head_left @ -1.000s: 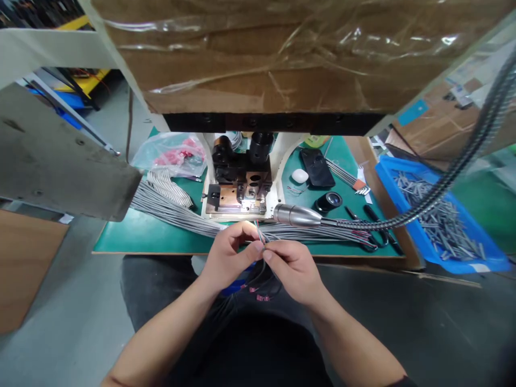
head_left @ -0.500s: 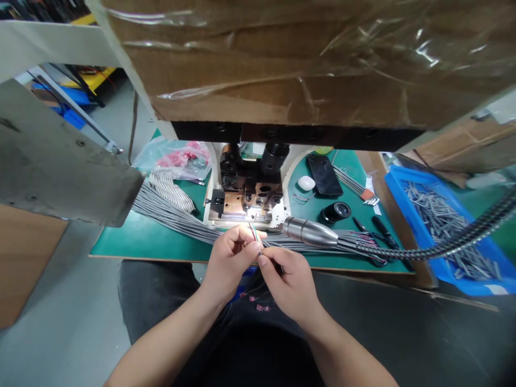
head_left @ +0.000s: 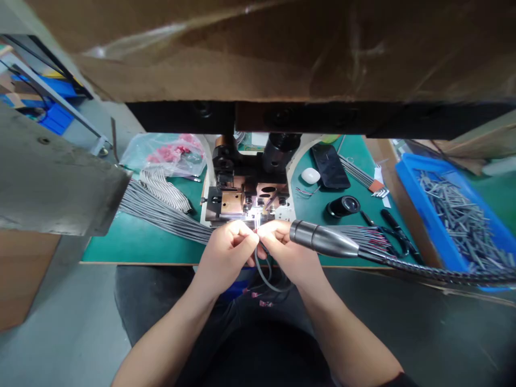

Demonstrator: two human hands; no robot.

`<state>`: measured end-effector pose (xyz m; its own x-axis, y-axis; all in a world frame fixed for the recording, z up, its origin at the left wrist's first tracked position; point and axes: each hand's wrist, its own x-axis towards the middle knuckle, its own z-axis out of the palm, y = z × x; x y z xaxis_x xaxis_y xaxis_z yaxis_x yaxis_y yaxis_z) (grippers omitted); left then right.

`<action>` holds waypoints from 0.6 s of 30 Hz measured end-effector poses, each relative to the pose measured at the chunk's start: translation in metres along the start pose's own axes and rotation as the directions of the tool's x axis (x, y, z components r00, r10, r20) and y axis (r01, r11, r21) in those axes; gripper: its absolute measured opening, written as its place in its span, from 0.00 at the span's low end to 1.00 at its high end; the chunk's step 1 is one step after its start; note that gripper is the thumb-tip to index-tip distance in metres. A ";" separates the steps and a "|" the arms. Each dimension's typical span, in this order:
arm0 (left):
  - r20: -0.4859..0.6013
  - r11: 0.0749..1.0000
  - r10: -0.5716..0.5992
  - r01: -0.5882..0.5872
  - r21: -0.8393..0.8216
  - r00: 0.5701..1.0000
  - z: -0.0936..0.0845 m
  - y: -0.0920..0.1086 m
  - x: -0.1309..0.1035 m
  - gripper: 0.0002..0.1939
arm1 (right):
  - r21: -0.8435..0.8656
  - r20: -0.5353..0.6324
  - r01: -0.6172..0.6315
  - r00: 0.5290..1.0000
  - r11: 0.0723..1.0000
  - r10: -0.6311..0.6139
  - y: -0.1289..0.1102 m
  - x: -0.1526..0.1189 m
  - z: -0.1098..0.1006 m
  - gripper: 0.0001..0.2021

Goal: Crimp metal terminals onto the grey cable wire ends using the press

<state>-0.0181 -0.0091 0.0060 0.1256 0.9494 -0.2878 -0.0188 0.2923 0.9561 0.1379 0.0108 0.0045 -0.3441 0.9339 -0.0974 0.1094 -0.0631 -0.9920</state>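
My left hand [head_left: 231, 251] and my right hand [head_left: 288, 248] meet at the front of a press machine [head_left: 252, 196]. Their fingertips pinch the end of a grey cable [head_left: 264, 277], which loops down below them. The wire end points into the brightly lit tooling, where glare hides its tip. Pink connectors [head_left: 266, 304] hang under the hands on thin leads. Behind my hands a bundle of grey cables [head_left: 169, 215] runs across the green table [head_left: 133, 250].
A metal lamp head [head_left: 322, 238] on a flexible neck is right of my hands. Further right are a black phone [head_left: 329, 166], a black cylinder [head_left: 343, 206] and a blue bin [head_left: 447, 226] of grey pieces. Cardboard [head_left: 282, 54] hangs overhead; a metal plate [head_left: 56, 172] juts in left.
Both hands have moved forward to the machine's tooling with the cable end. A grey cable loop now shows below them. The tooling is brightly lit, and the view has shifted closer.
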 end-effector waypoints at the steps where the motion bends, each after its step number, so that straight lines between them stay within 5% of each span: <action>1: -0.003 1.000 -0.011 0.011 -0.003 1.000 0.001 0.000 0.001 0.08 | 0.020 -0.013 0.002 1.000 1.000 -0.002 0.000 0.002 0.000 0.17; 13: -0.101 1.000 -0.020 0.020 0.001 0.995 0.007 -0.004 0.010 0.09 | 0.209 -0.110 0.003 0.994 0.978 0.020 0.017 0.012 0.004 0.09; 18: -0.145 1.000 0.019 -0.017 0.014 0.989 0.011 -0.005 0.009 0.09 | 0.146 -0.246 0.033 0.969 0.989 0.004 0.020 0.013 0.010 0.11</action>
<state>-0.0055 -0.0033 -0.0007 -0.0199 0.9613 -0.2747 -0.0071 0.2746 0.9615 0.1266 0.0182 -0.0175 -0.1035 0.9915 -0.0785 -0.0398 -0.0830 -0.9958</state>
